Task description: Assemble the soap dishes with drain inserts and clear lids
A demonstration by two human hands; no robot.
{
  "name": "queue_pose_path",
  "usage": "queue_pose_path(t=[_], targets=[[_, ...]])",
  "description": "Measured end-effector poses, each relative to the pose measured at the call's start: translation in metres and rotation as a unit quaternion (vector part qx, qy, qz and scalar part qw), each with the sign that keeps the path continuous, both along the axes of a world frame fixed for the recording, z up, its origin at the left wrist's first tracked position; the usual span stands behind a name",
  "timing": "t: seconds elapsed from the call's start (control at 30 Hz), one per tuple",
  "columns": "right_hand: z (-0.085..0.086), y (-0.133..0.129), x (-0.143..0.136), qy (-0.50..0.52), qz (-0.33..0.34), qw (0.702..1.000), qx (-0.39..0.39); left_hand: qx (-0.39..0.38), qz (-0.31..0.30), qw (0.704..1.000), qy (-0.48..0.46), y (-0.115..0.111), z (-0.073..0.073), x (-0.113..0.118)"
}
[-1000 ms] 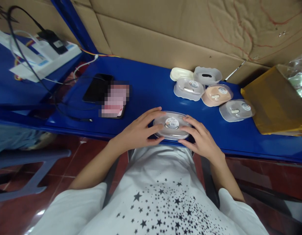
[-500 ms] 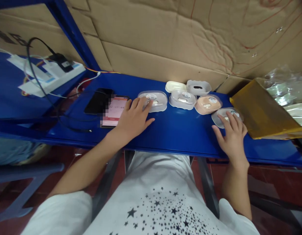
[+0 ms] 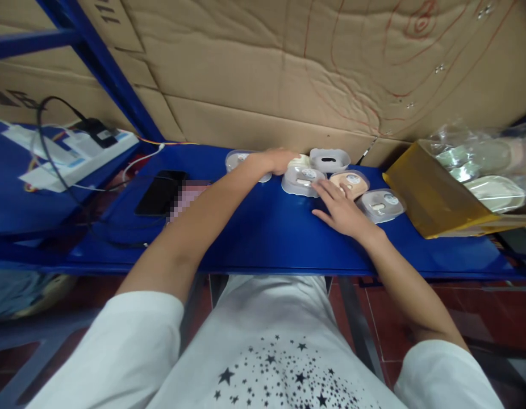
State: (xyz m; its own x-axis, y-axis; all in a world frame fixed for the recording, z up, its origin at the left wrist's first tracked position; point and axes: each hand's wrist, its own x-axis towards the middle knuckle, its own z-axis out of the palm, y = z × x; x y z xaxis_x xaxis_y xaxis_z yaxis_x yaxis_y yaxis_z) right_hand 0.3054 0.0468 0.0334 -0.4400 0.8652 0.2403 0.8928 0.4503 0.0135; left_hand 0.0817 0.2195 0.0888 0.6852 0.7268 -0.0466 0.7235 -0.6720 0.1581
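Note:
My left hand (image 3: 282, 161) reaches to the cream-coloured container (image 3: 303, 161) at the back; its fingers are smeared and partly hidden, so its grip cannot be made out. My right hand (image 3: 338, 205) has its fingers spread, the tips at the right edge of a clear-lidded case (image 3: 303, 180) and over the peach case (image 3: 352, 183). To its right lies another lidded case (image 3: 381, 205). A white open container (image 3: 330, 161) stands behind them. One more lidded case (image 3: 236, 161) is partly covered by my left forearm.
A yellow-brown box (image 3: 433, 199) with plastic-wrapped parts stands at the right. At the left are a black phone (image 3: 158, 193), a pink-screened phone (image 3: 188, 196) and a white power strip (image 3: 82, 159) with cables. Cardboard (image 3: 246, 74) lines the back of the blue table (image 3: 263, 238).
My left hand has moved right and back, from the leftmost case to the cream container. My right hand has moved left, off the rightmost case. The view has shifted slightly.

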Motion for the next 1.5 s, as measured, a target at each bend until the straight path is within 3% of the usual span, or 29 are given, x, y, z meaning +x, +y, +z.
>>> queue_pose_path(t=[0.1, 0.3, 0.43, 0.5, 0.6, 0.8, 0.93, 1.1, 1.23, 1.33, 1.43, 1.5], targets=[[0.0, -0.024, -0.003, -0.023, -0.012, 0.999, 0.032, -0.017, -0.008, 0.999, 0.034, 0.006, -0.009, -0.002], [-0.006, -0.099, 0.01, -0.032, -0.059, 0.992, 0.108, 0.002, -0.03, 0.999, -0.011, -0.032, -0.024, -0.015], [-0.015, -0.108, 0.018, -0.024, -0.09, 0.988, 0.122, -0.001, -0.005, 0.987, -0.163, -0.059, -0.017, -0.033], [-0.019, -0.1, 0.018, -0.02, -0.091, 0.988, 0.12, -0.023, 0.022, 0.96, -0.277, -0.076, -0.014, -0.05], [-0.021, -0.078, 0.012, 0.005, -0.069, 0.993, 0.09, -0.017, 0.05, 0.943, -0.328, -0.108, -0.02, -0.085], [-0.007, -0.015, 0.007, 0.072, 0.058, 0.996, -0.018, -0.007, 0.124, 0.942, -0.313, -0.155, -0.063, -0.142], [0.01, 0.043, 0.02, 0.046, -0.017, 0.998, 0.035, 0.0, 0.143, 0.938, -0.315, -0.167, -0.079, -0.145], [0.017, 0.113, 0.021, -0.017, -0.092, 0.995, 0.022, -0.013, 0.087, 0.967, -0.241, -0.187, -0.081, -0.139], [0.027, 0.121, 0.008, 0.06, -0.107, 0.99, 0.068, -0.017, 0.05, 0.987, -0.154, -0.197, -0.083, -0.142], [0.036, 0.088, 0.002, 0.26, -0.061, 0.957, 0.112, -0.025, 0.045, 0.986, -0.159, -0.199, -0.086, -0.144], [0.03, 0.031, -0.005, 0.494, -0.014, 0.868, 0.045, -0.044, 0.044, 0.983, -0.172, -0.202, -0.087, -0.144], [0.016, -0.008, -0.011, 0.59, -0.031, 0.806, -0.043, -0.056, 0.046, 0.983, -0.166, -0.205, -0.086, -0.143]])
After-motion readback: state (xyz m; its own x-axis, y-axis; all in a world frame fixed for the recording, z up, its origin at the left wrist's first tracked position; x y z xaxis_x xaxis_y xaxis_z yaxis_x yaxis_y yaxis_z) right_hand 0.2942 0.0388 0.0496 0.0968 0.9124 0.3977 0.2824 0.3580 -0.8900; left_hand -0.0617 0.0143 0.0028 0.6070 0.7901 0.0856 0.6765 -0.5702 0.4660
